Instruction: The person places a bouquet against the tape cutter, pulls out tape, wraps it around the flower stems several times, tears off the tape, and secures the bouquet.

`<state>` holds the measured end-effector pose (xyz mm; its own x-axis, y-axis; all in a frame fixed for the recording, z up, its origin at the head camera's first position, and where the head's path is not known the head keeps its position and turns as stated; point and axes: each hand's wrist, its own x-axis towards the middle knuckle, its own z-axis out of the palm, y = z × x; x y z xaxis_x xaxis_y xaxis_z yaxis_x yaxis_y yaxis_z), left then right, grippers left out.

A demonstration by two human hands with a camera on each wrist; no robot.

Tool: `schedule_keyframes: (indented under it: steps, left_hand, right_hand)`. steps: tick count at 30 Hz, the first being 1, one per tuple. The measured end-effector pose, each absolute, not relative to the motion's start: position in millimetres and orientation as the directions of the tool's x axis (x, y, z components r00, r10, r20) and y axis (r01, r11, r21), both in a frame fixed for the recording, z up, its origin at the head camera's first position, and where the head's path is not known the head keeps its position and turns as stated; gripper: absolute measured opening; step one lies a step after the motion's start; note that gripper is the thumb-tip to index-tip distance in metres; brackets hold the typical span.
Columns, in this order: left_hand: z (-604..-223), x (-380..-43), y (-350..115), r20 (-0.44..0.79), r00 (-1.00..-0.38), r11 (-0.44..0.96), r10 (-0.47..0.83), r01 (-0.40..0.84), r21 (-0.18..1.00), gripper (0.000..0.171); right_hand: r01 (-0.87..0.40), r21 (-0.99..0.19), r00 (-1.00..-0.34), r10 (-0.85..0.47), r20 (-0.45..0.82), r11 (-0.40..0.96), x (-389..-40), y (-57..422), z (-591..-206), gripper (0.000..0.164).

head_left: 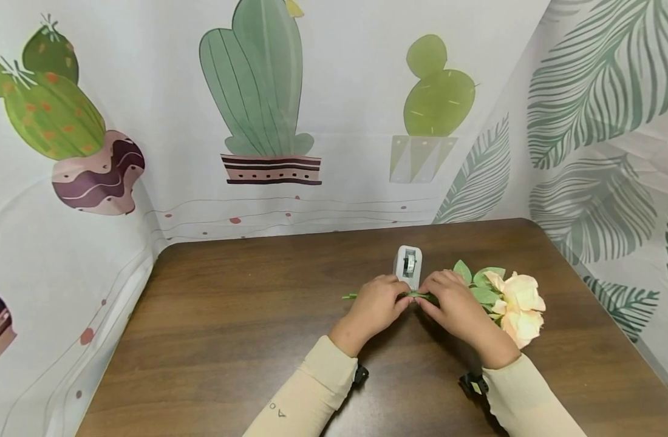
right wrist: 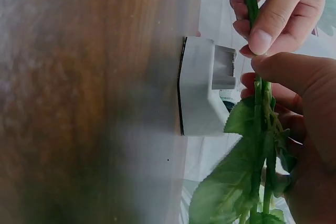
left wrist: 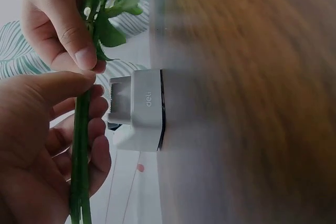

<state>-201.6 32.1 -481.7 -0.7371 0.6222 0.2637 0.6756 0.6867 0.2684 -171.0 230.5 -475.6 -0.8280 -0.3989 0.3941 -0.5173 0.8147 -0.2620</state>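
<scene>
In the head view, a bunch of peach flowers (head_left: 522, 303) lies to the right, its green stems running left through both hands. My left hand (head_left: 374, 306) curls its fingers round the stems (left wrist: 80, 156), the thumb pressing on them. Close beside it, my right hand (head_left: 456, 303) pinches the same stems just below the leaves (right wrist: 231, 177). The two thumb tips nearly meet over the stems. Right behind the fingertips stands a light grey tape dispenser (head_left: 408, 267), its toothed cutting edge towards the hands in both wrist views.
A brown wooden table (head_left: 230, 328) carries everything, its back edge against a white cloth (head_left: 356, 121) printed with cacti and leaves. Dark wrist straps with small devices (head_left: 473, 385) sit at the sleeve cuffs.
</scene>
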Motion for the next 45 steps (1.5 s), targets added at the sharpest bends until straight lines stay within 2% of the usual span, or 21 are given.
schedule_keyframes:
  steps: [7, 18, 26, 37, 45]
  left_hand:
    - [-483.0, -201.5, 32.9, 0.277, -0.738, 0.681, 0.616, 0.675, 0.283, 0.016]
    - [-481.6, -201.0, 33.3, 0.23, -0.763, 0.677, 0.605, 0.644, 0.356, 0.022]
    - [-478.6, -201.0, 33.5, 0.214, -0.756, 0.687, 0.619, 0.653, 0.32, 0.024]
    - [-479.4, -201.0, 33.4, 0.254, -0.749, 0.692, 0.612, 0.662, 0.286, 0.023]
    - [-482.6, -203.1, 32.7, 0.278, -0.744, 0.688, 0.608, 0.668, 0.282, 0.023]
  right_hand:
    - [-0.515, -0.273, -0.831, -0.394, 0.393, 0.813, -171.8, 230.7, -476.7, 0.013]
    - [-0.535, -0.25, -0.806, -0.399, 0.438, 0.807, -173.2, 229.8, -478.8, 0.016]
    - [-0.528, -0.243, -0.806, -0.391, 0.445, 0.814, -172.2, 228.0, -478.3, 0.016]
    - [-0.519, -0.253, -0.811, -0.376, 0.449, 0.817, -172.0, 227.2, -480.9, 0.018]
    - [-0.485, -0.272, -0.843, -0.362, 0.399, 0.831, -170.4, 226.8, -477.2, 0.016]
